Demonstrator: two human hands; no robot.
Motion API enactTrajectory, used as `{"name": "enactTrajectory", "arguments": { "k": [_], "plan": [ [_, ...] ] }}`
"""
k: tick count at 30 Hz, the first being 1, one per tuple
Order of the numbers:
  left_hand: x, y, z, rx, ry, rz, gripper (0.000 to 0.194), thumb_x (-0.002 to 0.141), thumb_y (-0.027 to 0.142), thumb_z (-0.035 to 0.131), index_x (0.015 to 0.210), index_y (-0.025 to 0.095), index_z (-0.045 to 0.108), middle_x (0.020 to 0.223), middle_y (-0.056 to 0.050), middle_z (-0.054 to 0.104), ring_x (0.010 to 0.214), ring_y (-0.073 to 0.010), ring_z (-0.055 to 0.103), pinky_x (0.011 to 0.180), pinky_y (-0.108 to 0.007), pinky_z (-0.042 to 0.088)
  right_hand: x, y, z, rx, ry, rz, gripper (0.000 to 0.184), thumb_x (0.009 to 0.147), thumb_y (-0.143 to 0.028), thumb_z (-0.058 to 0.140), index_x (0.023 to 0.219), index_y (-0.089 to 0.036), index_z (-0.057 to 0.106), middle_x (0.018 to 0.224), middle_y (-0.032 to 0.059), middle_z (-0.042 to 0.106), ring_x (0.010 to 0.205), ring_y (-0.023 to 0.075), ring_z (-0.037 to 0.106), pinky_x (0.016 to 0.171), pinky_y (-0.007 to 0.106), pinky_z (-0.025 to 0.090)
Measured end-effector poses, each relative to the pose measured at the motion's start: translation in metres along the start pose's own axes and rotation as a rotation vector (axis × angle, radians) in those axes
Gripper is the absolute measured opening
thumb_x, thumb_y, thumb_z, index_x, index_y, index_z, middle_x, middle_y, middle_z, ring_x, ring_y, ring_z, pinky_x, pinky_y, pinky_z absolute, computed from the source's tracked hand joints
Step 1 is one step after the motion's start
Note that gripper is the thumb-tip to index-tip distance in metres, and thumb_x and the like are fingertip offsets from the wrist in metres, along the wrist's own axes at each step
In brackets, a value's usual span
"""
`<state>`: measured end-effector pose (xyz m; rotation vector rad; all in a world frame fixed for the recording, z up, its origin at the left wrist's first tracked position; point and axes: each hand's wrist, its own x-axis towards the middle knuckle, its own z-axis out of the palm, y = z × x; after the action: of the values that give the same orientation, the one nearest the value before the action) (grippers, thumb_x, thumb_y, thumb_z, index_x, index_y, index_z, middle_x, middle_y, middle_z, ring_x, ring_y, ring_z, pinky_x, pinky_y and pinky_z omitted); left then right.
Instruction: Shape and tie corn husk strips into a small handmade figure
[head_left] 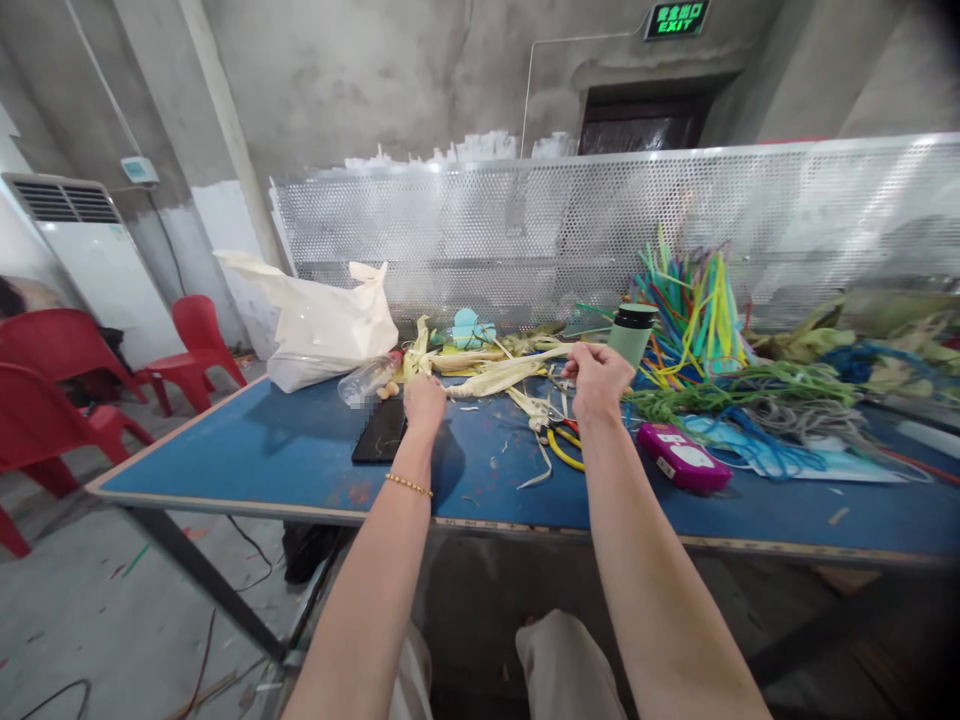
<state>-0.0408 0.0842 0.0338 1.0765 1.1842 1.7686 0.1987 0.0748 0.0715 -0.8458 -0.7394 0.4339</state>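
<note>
My left hand (425, 403), with a beaded bracelet on its wrist, is closed around a bundle of pale dried corn husk (418, 352) that sticks up above the fist. My right hand (598, 378) pinches the end of a long corn husk strip (504, 376), which stretches across to the left hand. Whether strip and bundle are joined is hidden by my left fingers. A black phone (377, 432) lies just left of my left wrist. Beside my right wrist are yellow-handled scissors or pliers (564, 448), partly covered by the forearm.
A white plastic bag (330, 325) and a clear bottle (367, 382) stand left on the blue table (247, 450). To the right are a green cup (631, 338), a purple box (682, 458), coloured strips (694, 310) and tangled cords (780, 395). A perforated metal panel (465, 225) rises behind.
</note>
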Motion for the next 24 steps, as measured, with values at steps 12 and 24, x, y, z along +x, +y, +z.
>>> {"name": "enactTrajectory", "arguments": {
  "k": [12,24],
  "plan": [
    [-0.045,0.003,0.040,-0.342,-0.918,-0.233,0.034,0.083,0.040,0.073,0.097,0.009,0.072,0.099,-0.014,0.073,0.080,-0.0188,0.070,0.076,-0.030,0.053,-0.040,0.007,0.031,-0.091,-0.201,-0.125,0.022,0.076,-0.040,0.067,0.078,-0.018,0.064,0.061,-0.0014,0.061,0.046,0.0112,0.053,0.046,0.025,0.047],
    [-0.023,0.005,0.039,-0.740,-0.512,-0.349,0.024,0.094,0.032,0.060,0.109,0.017,0.069,0.107,-0.009,0.074,0.098,-0.0179,0.069,0.087,-0.031,0.052,-0.080,0.009,0.048,-0.084,-0.510,-0.047,0.036,0.074,-0.054,0.069,0.083,-0.020,0.066,0.064,0.0027,0.067,0.053,0.0162,0.061,0.058,0.032,0.057]
  ]
}}
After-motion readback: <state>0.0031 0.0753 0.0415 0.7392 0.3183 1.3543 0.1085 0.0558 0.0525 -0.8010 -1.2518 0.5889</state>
